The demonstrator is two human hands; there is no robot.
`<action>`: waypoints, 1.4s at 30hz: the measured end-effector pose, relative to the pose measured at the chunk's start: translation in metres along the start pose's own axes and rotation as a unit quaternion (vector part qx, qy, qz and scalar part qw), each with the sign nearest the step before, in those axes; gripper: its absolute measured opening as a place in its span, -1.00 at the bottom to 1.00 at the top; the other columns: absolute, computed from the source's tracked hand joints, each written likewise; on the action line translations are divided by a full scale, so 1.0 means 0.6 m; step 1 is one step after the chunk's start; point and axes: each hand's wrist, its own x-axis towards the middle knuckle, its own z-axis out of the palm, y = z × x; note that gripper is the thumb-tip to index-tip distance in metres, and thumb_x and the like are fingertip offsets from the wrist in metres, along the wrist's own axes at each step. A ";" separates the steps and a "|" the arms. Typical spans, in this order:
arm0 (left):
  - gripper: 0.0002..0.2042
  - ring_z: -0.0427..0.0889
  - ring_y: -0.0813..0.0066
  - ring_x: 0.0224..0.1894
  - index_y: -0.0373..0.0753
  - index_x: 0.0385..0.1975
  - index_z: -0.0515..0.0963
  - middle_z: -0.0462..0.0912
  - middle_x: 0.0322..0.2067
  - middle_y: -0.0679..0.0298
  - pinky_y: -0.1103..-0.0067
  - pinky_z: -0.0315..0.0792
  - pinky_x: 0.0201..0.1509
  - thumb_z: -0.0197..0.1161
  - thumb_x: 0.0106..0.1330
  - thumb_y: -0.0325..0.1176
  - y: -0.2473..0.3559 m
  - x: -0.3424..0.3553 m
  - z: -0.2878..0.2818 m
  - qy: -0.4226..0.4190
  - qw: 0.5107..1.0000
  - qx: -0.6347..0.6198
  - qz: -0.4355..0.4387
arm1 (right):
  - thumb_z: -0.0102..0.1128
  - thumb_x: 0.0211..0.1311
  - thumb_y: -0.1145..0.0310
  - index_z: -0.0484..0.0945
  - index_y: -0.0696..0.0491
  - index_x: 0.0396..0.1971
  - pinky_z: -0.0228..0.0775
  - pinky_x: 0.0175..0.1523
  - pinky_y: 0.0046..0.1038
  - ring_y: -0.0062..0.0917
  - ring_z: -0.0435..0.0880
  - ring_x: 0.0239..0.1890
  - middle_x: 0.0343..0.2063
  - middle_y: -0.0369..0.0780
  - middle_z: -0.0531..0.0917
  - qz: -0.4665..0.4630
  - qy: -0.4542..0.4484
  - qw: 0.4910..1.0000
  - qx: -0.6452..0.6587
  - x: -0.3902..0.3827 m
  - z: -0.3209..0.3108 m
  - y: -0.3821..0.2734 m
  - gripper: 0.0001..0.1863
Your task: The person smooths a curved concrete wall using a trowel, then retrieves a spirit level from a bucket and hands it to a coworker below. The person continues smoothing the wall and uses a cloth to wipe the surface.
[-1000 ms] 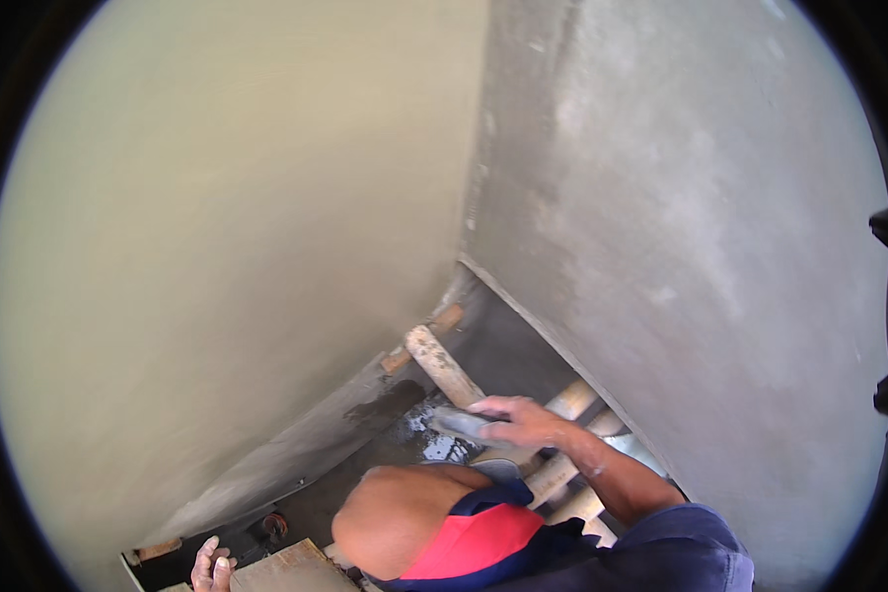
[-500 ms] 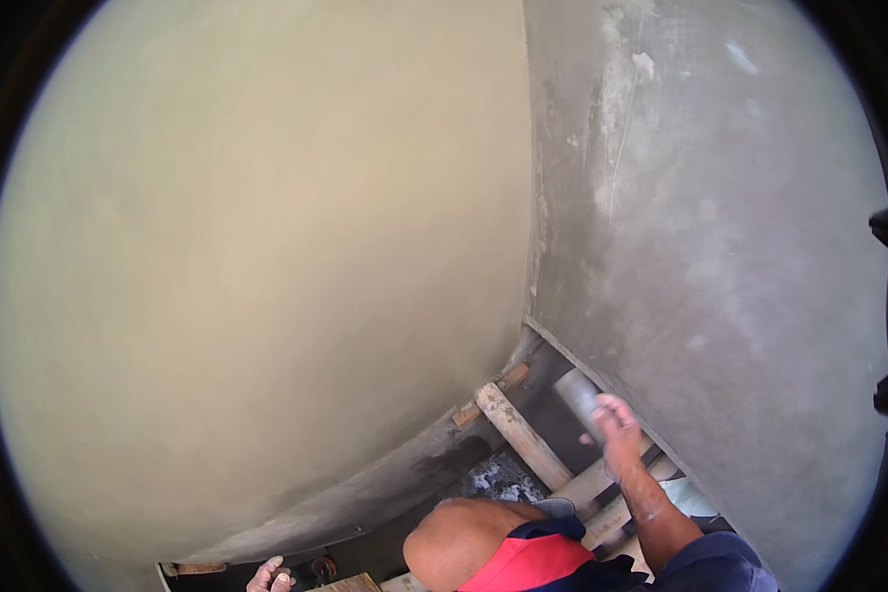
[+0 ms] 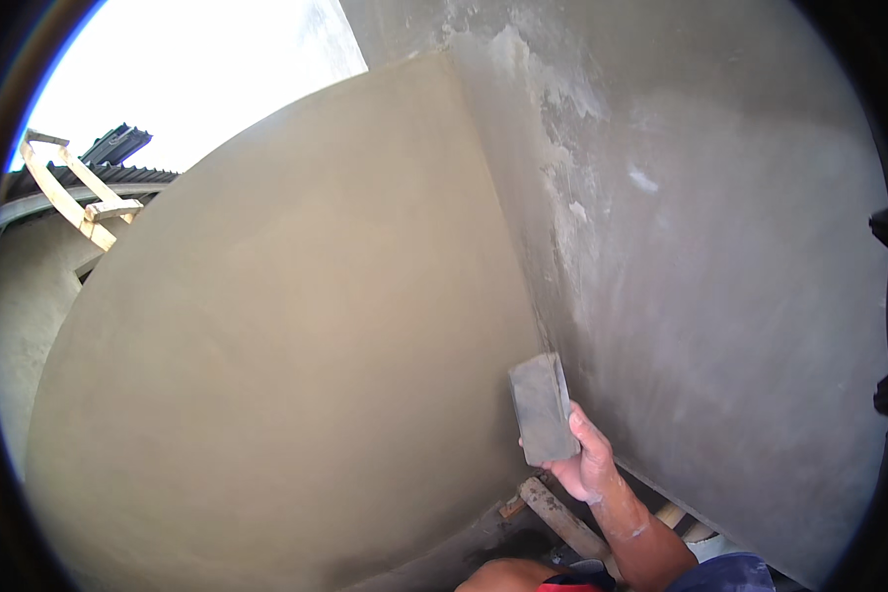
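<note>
In the head view, my right hand (image 3: 586,464) is closed around a grey block (image 3: 539,412), low and right of centre, by the corner of the tan wall (image 3: 296,345) and grey wall (image 3: 730,296). My left hand's state I cannot tell.

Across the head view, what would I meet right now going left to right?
Pale wooden frame → broad tan wall → grey rectangular block, held up near the corner → right hand gripping it → grey wall, going by the middle of each.
</note>
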 end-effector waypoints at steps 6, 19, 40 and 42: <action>-0.55 0.64 0.25 0.31 -0.29 0.31 0.63 0.74 0.24 0.03 0.36 0.46 0.41 0.36 0.57 -0.16 0.047 0.062 0.011 -0.005 0.999 -0.046 0.011 | 0.44 0.41 0.24 0.32 0.19 0.48 0.51 0.36 -0.17 -0.25 0.66 0.26 0.21 -0.01 0.64 -0.345 0.039 0.867 -0.357 0.150 0.167 -0.103 -0.24; -0.56 0.61 0.55 -0.14 -0.20 0.35 0.62 0.74 -0.08 0.34 0.54 0.56 0.01 0.39 0.57 -0.19 -0.039 0.087 0.091 -0.043 0.994 -0.086 -0.051 | 0.40 0.39 0.08 0.44 0.18 0.43 0.60 0.17 -0.01 0.05 0.71 0.13 0.22 0.13 0.61 -0.534 0.192 0.566 -0.599 0.375 0.410 -0.224 -0.26; -0.51 0.74 0.29 0.05 -0.21 0.50 0.45 0.65 0.21 0.11 0.43 0.66 0.16 0.24 0.67 -0.19 -0.126 0.044 0.061 -0.074 0.954 -0.236 -0.172 | 0.55 0.25 0.13 0.57 0.05 0.34 0.59 -0.18 -0.05 -0.01 0.72 -0.08 0.11 0.07 0.57 -0.415 0.218 0.498 -0.730 0.198 -0.015 0.074 -0.31; -0.51 0.74 0.29 0.06 -0.22 0.50 0.45 0.67 0.20 0.09 0.42 0.65 0.16 0.24 0.67 -0.20 -0.136 0.033 0.056 -0.100 0.952 -0.217 -0.193 | 0.55 0.25 0.15 0.57 0.07 0.33 0.59 -0.09 -0.02 0.03 0.71 -0.02 0.14 0.09 0.57 -0.382 0.218 0.513 -0.737 0.171 -0.083 0.122 -0.32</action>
